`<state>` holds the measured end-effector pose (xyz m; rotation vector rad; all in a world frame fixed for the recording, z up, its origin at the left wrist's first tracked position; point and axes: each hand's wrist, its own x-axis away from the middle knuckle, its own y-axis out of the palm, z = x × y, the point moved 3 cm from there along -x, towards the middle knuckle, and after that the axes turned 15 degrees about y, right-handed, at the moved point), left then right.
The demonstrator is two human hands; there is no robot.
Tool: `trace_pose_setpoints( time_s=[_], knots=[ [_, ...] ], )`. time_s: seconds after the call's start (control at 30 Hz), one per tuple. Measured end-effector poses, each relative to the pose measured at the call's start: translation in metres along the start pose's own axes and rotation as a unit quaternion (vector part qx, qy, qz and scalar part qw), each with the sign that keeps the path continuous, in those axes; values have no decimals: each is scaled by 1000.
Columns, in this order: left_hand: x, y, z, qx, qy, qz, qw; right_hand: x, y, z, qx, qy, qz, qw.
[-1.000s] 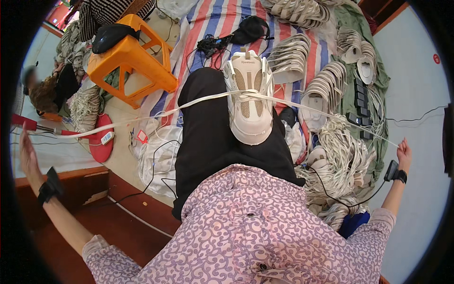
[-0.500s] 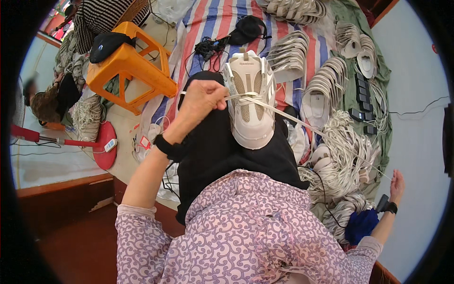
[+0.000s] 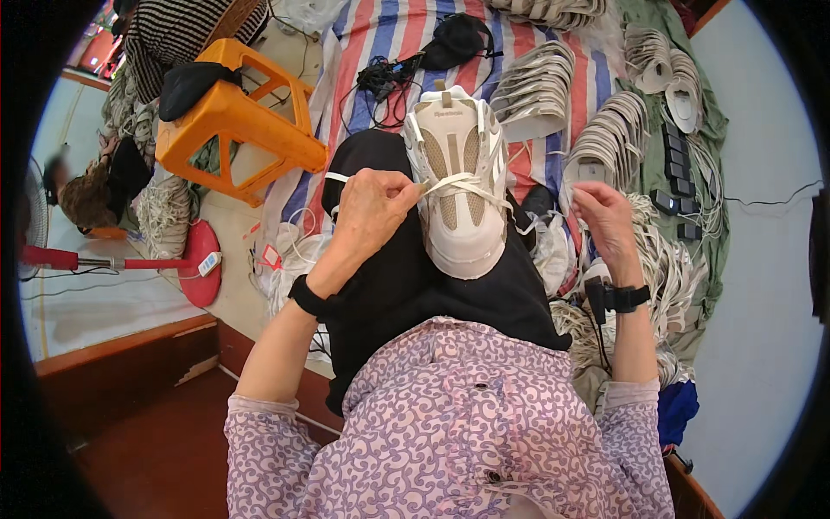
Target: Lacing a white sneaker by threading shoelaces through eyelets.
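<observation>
A white sneaker (image 3: 471,242) with beige mesh panels rests toe-toward me on my black-trousered lap. A flat white shoelace (image 3: 458,182) crosses its upper, and a slack stretch hangs off the shoe's right side. At the shoe's left edge, my left hand (image 3: 373,216) is closed in a pinch on the lace. My right hand (image 3: 608,223) is raised to the right of the shoe, apart from it, with thumb and fingers pinched together. A pale strand of lace shows faintly at its fingertips; where that strand joins the rest is hard to follow.
Stacks of pale shoe uppers (image 3: 609,134) lie on the striped sheet (image 3: 359,48), with a heap of white laces (image 3: 670,268) at right. An orange stool (image 3: 229,130) carries a black cap (image 3: 197,86). A red fan base (image 3: 201,264) stands left; black cables lie beyond the shoe.
My right hand has come in from far right to beside the shoe, and the taut lace between them has gone slack. My left hand has shifted slightly down, staying near the shoe.
</observation>
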<state>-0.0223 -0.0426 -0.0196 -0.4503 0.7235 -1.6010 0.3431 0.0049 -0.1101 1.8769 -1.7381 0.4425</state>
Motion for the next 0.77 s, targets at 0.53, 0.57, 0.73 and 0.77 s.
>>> trace_pose_setpoints(
  time_s=[0.53,0.57,0.73,0.77],
  knots=[
    [-9,7,7,-40,21,32,998,15,116,-34,41,-27,-151,987],
    [-10,8,14,-93,84,63,990,14,118,-36,41,-32,-155,987],
    [-13,12,16,-100,84,55,990,8,125,-41,87,-27,-167,982],
    [-14,9,15,-78,73,52,993,4,127,-41,94,-17,-171,981]
  ],
)
